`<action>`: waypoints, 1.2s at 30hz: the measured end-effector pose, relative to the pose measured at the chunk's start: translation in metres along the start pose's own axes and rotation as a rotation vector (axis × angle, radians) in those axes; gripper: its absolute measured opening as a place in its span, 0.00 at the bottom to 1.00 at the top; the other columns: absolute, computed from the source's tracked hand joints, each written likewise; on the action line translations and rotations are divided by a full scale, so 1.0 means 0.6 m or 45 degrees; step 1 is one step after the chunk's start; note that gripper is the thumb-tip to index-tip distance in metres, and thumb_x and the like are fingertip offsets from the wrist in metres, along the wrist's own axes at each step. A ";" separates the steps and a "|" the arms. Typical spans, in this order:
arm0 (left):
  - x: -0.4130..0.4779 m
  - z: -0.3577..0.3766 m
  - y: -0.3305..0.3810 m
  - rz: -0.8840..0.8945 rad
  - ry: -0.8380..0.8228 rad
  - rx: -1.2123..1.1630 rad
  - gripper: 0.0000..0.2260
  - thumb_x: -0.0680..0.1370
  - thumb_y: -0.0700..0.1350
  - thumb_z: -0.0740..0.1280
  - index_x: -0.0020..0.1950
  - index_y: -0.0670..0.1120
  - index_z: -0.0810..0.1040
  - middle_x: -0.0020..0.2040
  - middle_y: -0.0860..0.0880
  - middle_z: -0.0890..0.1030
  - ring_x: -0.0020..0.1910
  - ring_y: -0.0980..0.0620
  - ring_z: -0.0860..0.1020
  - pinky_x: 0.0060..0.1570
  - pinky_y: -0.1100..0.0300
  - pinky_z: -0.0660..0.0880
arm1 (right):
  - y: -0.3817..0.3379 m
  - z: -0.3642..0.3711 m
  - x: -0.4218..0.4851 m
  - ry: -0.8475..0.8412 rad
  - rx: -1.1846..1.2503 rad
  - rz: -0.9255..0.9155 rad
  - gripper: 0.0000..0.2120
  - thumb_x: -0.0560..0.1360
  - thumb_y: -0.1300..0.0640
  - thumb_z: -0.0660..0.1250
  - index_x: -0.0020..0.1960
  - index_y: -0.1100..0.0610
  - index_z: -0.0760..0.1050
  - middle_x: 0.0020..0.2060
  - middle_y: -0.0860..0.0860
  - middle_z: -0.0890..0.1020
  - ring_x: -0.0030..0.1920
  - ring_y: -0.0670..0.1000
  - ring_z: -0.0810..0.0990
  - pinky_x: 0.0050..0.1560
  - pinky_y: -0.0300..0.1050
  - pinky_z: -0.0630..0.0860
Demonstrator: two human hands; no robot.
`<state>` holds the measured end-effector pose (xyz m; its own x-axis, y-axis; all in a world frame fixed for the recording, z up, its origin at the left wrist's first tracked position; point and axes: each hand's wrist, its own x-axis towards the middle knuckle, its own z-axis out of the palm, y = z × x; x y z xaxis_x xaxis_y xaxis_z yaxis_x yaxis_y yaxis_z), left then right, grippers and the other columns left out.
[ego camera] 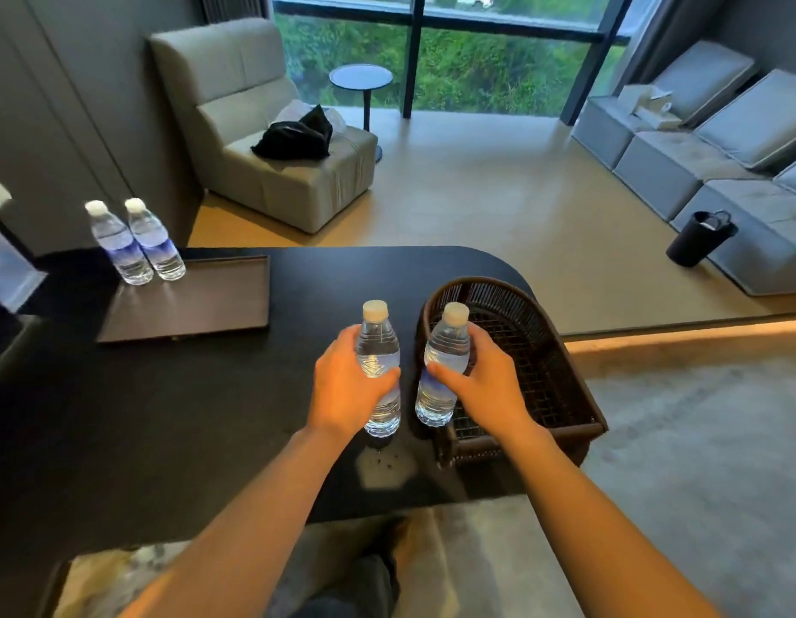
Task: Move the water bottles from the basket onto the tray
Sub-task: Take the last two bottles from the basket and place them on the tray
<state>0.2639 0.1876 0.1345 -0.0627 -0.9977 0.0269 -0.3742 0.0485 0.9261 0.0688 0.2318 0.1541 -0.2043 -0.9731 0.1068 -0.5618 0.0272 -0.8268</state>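
We've got our left hand [348, 385] wrapped around one water bottle [378, 368] and our right hand [478, 380] around a second bottle [443, 368], both upright with caps up, the left one over the black table [208, 417] just beside the wicker basket [552, 368], the right one at the basket's near-left rim. Over on the far left, two more bottles [135, 243] stand upright side by side at the back corner of the dark tray [200, 305], long axes vertical, caps up. Room-wise it's a lounge: grey armchair [262, 127] with a black bag [295, 138], a small round side table [361, 78], a sofa [708, 145] on the right and a big window [476, 51] onto greenery.
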 end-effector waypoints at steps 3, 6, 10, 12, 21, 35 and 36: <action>-0.009 -0.060 -0.025 -0.079 0.056 0.025 0.31 0.71 0.41 0.82 0.71 0.50 0.74 0.62 0.50 0.82 0.60 0.51 0.81 0.60 0.54 0.79 | -0.030 0.056 -0.004 -0.076 0.013 -0.006 0.25 0.74 0.54 0.78 0.66 0.45 0.72 0.58 0.43 0.80 0.56 0.42 0.80 0.61 0.41 0.77; -0.014 -0.119 -0.051 -0.139 0.098 0.050 0.32 0.71 0.41 0.81 0.71 0.50 0.74 0.63 0.50 0.82 0.61 0.50 0.81 0.63 0.51 0.79 | -0.054 0.114 0.001 -0.134 0.001 -0.021 0.24 0.74 0.54 0.78 0.64 0.43 0.70 0.57 0.44 0.81 0.56 0.44 0.81 0.61 0.45 0.80; -0.010 -0.197 -0.093 -0.184 0.193 0.097 0.30 0.70 0.41 0.82 0.69 0.51 0.75 0.60 0.51 0.82 0.59 0.51 0.81 0.61 0.51 0.80 | -0.086 0.197 0.021 -0.210 0.021 0.013 0.26 0.74 0.54 0.78 0.68 0.48 0.72 0.63 0.49 0.82 0.60 0.48 0.82 0.63 0.50 0.81; 0.001 -0.235 -0.115 -0.200 0.232 0.128 0.29 0.70 0.41 0.82 0.67 0.52 0.75 0.58 0.51 0.83 0.56 0.51 0.82 0.59 0.52 0.80 | -0.102 0.242 0.037 -0.242 0.019 0.036 0.29 0.73 0.54 0.79 0.70 0.50 0.71 0.64 0.50 0.82 0.61 0.50 0.82 0.64 0.53 0.80; 0.131 -0.405 -0.223 -0.244 0.314 0.249 0.26 0.68 0.45 0.82 0.63 0.51 0.77 0.53 0.51 0.83 0.51 0.51 0.82 0.48 0.59 0.78 | -0.174 0.468 0.164 -0.354 0.005 0.125 0.31 0.71 0.54 0.81 0.70 0.51 0.71 0.63 0.51 0.82 0.62 0.54 0.82 0.65 0.57 0.80; 0.462 -0.579 -0.379 -0.260 0.309 0.346 0.29 0.70 0.46 0.82 0.67 0.49 0.74 0.63 0.49 0.81 0.62 0.49 0.80 0.60 0.47 0.81 | -0.264 0.783 0.426 -0.283 0.003 0.126 0.29 0.70 0.52 0.81 0.66 0.53 0.73 0.56 0.47 0.81 0.55 0.47 0.79 0.55 0.43 0.76; 0.479 -0.586 -0.388 -0.264 0.305 0.346 0.30 0.70 0.46 0.82 0.68 0.49 0.74 0.64 0.48 0.80 0.64 0.48 0.80 0.61 0.47 0.81 | -0.267 0.799 0.439 -0.280 0.004 0.120 0.28 0.70 0.53 0.81 0.65 0.52 0.73 0.55 0.45 0.79 0.54 0.46 0.78 0.55 0.42 0.75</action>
<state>0.6583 -0.1273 0.0590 0.2449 -0.9690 -0.0335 -0.5890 -0.1761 0.7887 0.4893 -0.1384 0.0499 -0.0764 -0.9927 -0.0935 -0.5461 0.1202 -0.8290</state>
